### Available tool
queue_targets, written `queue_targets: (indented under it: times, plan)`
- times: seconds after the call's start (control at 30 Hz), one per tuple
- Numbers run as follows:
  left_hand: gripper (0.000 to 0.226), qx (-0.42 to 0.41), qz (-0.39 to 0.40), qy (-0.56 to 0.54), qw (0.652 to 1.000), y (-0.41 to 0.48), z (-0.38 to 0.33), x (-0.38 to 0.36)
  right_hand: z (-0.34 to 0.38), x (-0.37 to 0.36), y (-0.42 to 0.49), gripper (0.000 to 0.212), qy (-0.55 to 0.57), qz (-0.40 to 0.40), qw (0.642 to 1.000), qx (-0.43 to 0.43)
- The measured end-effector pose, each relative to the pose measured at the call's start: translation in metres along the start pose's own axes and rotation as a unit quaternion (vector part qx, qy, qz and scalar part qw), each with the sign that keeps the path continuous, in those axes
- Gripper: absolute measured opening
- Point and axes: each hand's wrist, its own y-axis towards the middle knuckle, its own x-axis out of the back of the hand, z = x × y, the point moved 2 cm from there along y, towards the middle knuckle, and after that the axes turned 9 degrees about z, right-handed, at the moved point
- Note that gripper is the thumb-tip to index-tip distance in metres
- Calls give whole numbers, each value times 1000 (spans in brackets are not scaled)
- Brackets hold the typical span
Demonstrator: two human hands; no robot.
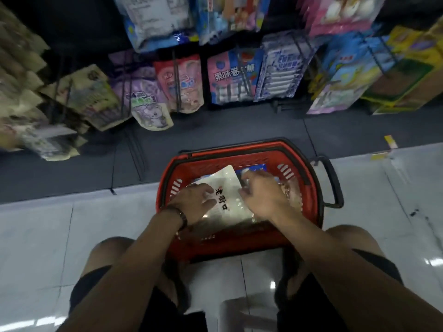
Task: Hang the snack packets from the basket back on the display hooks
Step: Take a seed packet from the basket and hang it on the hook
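Observation:
A red shopping basket (239,245) stands on the floor in front of my knees. A white snack packet (227,185) with black characters lies on top inside it, tilted. My left hand (194,202) rests on the packet's left side with relaxed fingers. My right hand (261,195) has its fingers and thumb curled round the packet's right edge. A blue packet (254,168) shows underneath, and clear packets lie to the right. Black display hooks (177,92) above the basket carry rows of coloured snack packets (230,77).
The basket's black handle (333,183) is folded out to the right. A dark base shelf (215,133) runs under the hanging packets. Beige packets (79,97) hang at the left, yellow-green ones (407,75) at the right. I crouch on glossy white floor tiles (48,236).

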Motion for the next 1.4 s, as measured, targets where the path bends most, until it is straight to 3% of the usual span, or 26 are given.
queue_targets:
  times: [0.1,0.3,0.43,0.67,0.77,0.97,1.07,1.17,1.27,1.4]
  plan:
    - [39,20,14,60,998,-40,-6,5,4,-2,-37,26,6,-6,1000,-30]
    - [29,-18,-29,-8,999,-114,-17,-3,15,3,-84,32,45,50,998,-17]
    - [32,0,-4,29,1000,-132,-22,-4,12,2,-89,34,46,80,995,-23]
    - [41,38,18,71,997,-106,-24,13,-11,0,-58,32,76,81,993,-37]
    - [46,42,23,59,997,-75,-17,9,-21,-13,-27,38,103,85,989,-59]
    - [63,102,13,-23,994,-32,7,-16,-34,-47,3,31,209,101,970,-71]
    - [65,67,-16,-25,997,-20,-2,-15,-33,-62,14,26,268,96,956,-76]
    - [81,80,-6,-15,997,-19,-3,-20,-25,-65,16,21,336,91,934,-86]
    - [115,87,20,12,996,-25,-1,-32,-10,-61,10,27,418,114,899,-68]
    - [130,59,-50,-104,992,-41,-3,-28,13,-37,-10,30,413,176,893,16]
